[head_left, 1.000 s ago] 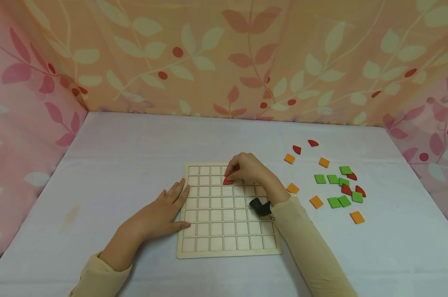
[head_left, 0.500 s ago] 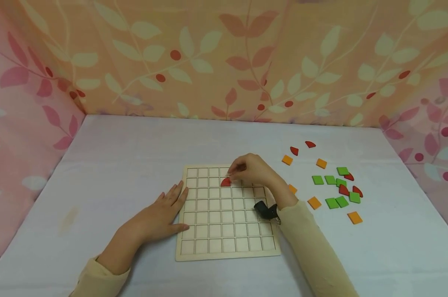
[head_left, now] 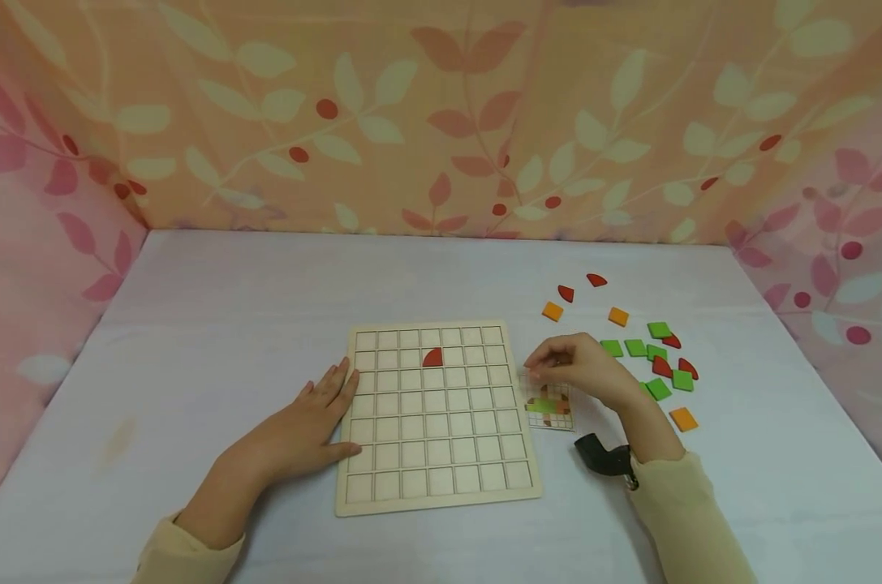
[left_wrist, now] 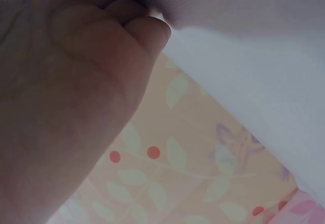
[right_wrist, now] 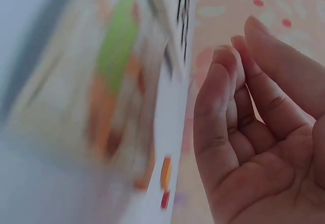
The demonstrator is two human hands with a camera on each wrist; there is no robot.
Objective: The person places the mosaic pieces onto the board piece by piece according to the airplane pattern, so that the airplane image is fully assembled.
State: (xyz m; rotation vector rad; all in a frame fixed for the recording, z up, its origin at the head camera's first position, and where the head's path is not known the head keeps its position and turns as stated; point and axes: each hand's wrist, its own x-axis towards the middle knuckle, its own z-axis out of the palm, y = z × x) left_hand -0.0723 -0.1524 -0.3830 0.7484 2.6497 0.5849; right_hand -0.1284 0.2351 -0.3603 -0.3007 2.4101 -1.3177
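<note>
My left hand [head_left: 298,430] rests flat at the left edge of a pale wooden grid board [head_left: 411,450], fingertips and thumb touching its rim. In the left wrist view the same hand [left_wrist: 76,82] fills the upper left. A red quarter-circle tile [head_left: 434,358] lies in the fourth cell of the second row from the top. Right of the board, my right hand [head_left: 587,369] hovers over a small pattern card [head_left: 549,407], partly covering it. Its fingers are loosely bent; the right wrist view shows nothing between fingers and thumb [right_wrist: 269,132].
Several green square tiles [head_left: 635,348], orange square tiles [head_left: 683,419] and red quarter-circle tiles [head_left: 597,280] lie scattered on the white cloth at the right. A black wrist camera [head_left: 603,456] sticks out from the right wrist. Patterned fabric [head_left: 382,162] stands behind the table.
My right hand has let go of the red quarter-circle tile, leaving it in a cell, and has moved right off the board, uncovering the pattern card. The left hand stays at the board's edge.
</note>
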